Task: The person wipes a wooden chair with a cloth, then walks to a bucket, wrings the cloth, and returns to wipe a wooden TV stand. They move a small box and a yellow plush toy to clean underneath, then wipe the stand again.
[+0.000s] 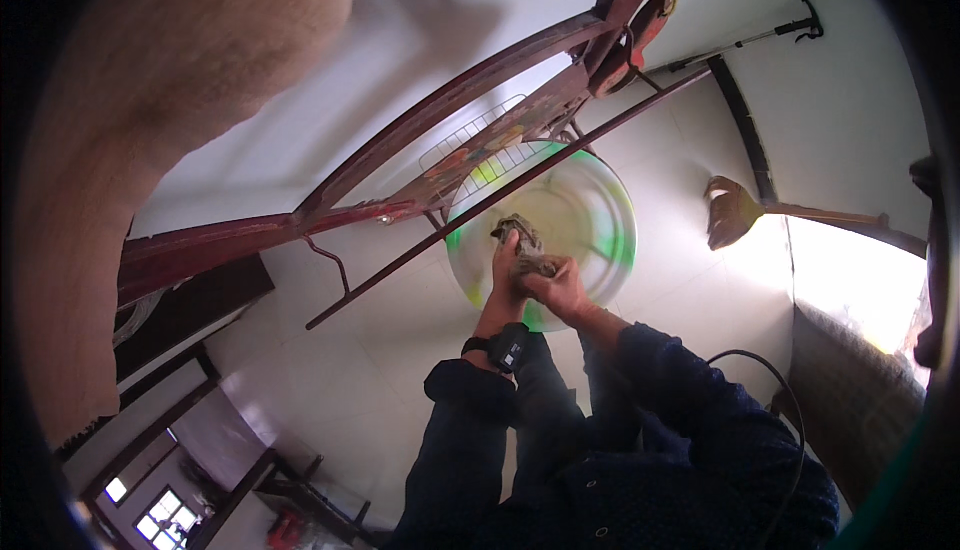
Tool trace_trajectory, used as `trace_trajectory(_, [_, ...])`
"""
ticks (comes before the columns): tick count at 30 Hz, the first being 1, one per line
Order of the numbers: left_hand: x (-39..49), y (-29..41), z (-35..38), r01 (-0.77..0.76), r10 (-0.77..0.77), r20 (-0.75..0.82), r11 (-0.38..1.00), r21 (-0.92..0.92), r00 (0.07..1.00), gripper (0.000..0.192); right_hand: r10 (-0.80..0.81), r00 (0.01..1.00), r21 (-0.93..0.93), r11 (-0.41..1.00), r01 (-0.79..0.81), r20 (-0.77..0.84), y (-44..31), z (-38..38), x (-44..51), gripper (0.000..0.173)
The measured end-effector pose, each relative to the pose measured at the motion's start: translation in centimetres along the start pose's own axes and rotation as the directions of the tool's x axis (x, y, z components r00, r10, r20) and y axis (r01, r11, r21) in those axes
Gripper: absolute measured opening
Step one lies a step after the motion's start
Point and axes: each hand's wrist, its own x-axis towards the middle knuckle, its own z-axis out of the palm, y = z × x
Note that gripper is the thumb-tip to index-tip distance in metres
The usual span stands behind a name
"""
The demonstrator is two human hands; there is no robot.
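My left hand (510,261) grips a greyish-brown, wet-looking bundle of cloth (523,233), whose folded end sticks up past my thumb. Close beside it, my right hand (559,287) is closed on the lower end of the same bundle. Both hands are over a large round plastic basin (619,250), whitish with green and yellow patches. What lies in the basin under my hands cannot be made out clearly. A black device is strapped to my left wrist.
A dark red wooden rack with a long bar (450,231) slants between the camera and the basin. Behind it is a wire grid (469,133). A broom (731,212) is at the right, a black-handled pole (772,32) at the upper right. Wooden furniture (315,501) stands lower left.
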Motion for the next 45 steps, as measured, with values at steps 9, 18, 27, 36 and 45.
trace_trajectory(9, [-1.1,-1.0,3.1,-0.091,0.092,0.009,0.991,-0.101,0.996,0.040,-0.107,0.950,-0.249,0.968,0.032,-0.293,1.9,0.8,5.3,0.025])
trace_trajectory(18, [-4.3,-0.1,5.4,-0.067,0.091,-0.296,0.994,0.090,0.951,0.056,-0.034,0.942,-0.593,0.785,-0.182,-0.335,3.6,-3.6,11.8,0.041])
trace_trajectory(27, [-6.7,1.7,3.9,0.015,0.180,-0.528,0.939,0.344,0.830,0.075,-0.012,0.998,-0.805,0.592,-0.037,-0.055,7.1,-5.7,11.6,0.043])
trace_trajectory(36, [-6.6,3.0,4.5,0.055,0.138,-0.507,0.936,0.347,0.851,0.073,-0.049,0.999,-0.763,0.646,0.035,0.003,7.3,-5.8,10.6,0.032])
trace_trajectory(45, [-3.9,3.6,3.0,0.113,-0.095,-0.141,0.986,0.126,0.986,0.076,0.008,0.958,-0.148,0.988,0.036,0.285,4.2,-2.2,5.2,0.028])
